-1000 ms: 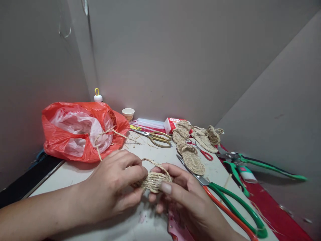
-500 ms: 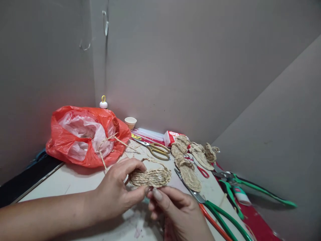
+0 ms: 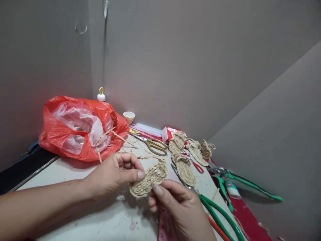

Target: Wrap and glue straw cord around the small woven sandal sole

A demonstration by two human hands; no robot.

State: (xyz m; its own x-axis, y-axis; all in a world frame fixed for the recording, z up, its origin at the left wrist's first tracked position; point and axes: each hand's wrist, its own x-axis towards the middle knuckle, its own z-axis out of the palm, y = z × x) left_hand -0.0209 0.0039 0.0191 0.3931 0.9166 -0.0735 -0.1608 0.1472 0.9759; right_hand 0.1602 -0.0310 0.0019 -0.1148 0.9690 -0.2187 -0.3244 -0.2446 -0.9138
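Observation:
Between my two hands is a small woven straw sole (image 3: 147,179), oval and coiled from braided cord, tilted above the table. My left hand (image 3: 122,170) pinches its upper left edge, thumb on the face toward me. With thumb and fingers, my right hand (image 3: 173,204) grips its lower right edge. A loose strand of cord curves behind the sole. To the right lie finished-looking small straw slippers (image 3: 185,169), with another straw slipper (image 3: 177,141) farther back.
A red plastic bag (image 3: 85,134) with cord hanging out stands at the left. Behind are gold-handled scissors (image 3: 156,147), a paper cup (image 3: 129,117) and a red-white box (image 3: 168,133). Green-handled shears (image 3: 222,212), green cutters (image 3: 253,185) and red-handled scissors (image 3: 198,167) lie at the right.
The straw sole has turned, its right end now higher and its left end lower. My left thumb has shifted from its lower edge up onto its face. The view has moved slightly.

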